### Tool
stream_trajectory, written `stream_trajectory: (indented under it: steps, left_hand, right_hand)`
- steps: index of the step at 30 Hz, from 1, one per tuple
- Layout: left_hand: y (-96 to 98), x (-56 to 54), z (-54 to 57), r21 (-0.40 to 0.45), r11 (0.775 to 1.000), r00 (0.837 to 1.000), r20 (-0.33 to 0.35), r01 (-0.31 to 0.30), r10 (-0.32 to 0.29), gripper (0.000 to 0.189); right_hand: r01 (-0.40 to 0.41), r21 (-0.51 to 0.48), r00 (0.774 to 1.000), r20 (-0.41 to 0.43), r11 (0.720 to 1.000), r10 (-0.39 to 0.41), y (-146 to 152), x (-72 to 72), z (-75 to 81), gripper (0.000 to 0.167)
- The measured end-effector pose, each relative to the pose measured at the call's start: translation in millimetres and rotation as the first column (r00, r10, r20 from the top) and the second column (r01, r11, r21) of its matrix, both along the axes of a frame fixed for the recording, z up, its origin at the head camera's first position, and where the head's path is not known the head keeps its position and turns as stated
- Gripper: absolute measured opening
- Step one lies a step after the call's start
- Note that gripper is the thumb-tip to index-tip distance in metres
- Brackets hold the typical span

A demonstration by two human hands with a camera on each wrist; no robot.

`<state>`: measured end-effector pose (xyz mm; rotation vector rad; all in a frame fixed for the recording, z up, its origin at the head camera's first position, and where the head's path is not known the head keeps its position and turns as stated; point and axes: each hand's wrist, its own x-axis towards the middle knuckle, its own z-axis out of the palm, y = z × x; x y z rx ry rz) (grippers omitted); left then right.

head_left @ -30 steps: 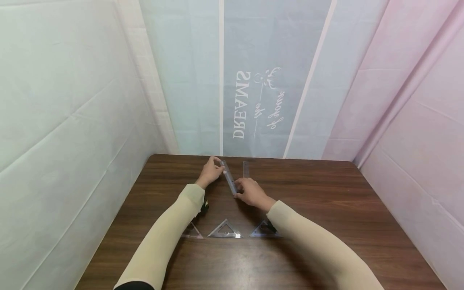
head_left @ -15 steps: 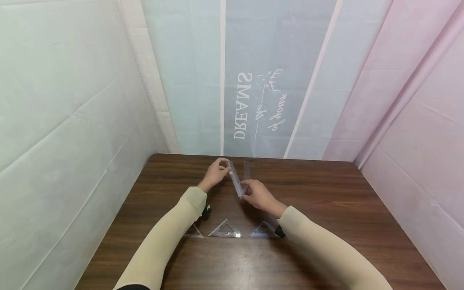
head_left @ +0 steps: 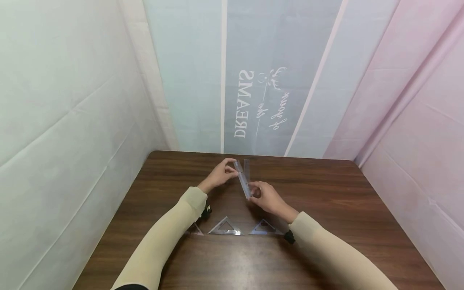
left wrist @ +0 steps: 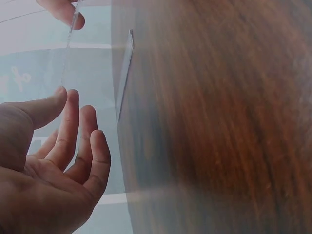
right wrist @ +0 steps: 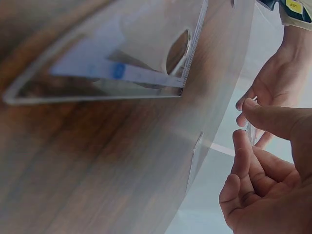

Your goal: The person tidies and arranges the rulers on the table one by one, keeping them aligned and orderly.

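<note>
A clear ruler [head_left: 242,180] is held slanted above the table between both hands. My left hand [head_left: 219,175] pinches its far end between thumb and fingers. At the near end, my right hand [head_left: 268,197] grips it between thumb and fingertips. In the left wrist view the ruler [left wrist: 68,48] shows edge-on, running from the left thumb up to the other hand's fingers. A second clear ruler [head_left: 247,167] lies on the table just right of the held one, partly behind it; the left wrist view shows that ruler [left wrist: 125,75] flat on the wood.
Clear set squares lie in a row nearer the front: a middle one [head_left: 225,226], a right one [head_left: 265,227], and a left one [head_left: 196,230] partly covered by the left sleeve. The brown wooden table [head_left: 344,225] ends at a fabric backdrop [head_left: 195,80].
Both hands have carried the ruler to the right, nearer the ruler lying on the table. Their hold on it looks the same, and the set squares stay in place.
</note>
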<state>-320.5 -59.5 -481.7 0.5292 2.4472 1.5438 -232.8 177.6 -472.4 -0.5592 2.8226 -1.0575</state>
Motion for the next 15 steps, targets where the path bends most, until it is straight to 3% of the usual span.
stream_trajectory:
  steps: [15]
  left_hand:
    - [30.9,10.5,-3.3,-0.049,0.996,0.994,-0.074,0.080,-0.083,0.057]
  right_hand:
    - [-0.018,0.011,0.998,-0.055,1.000,0.018,36,28.1,-1.0,0.052]
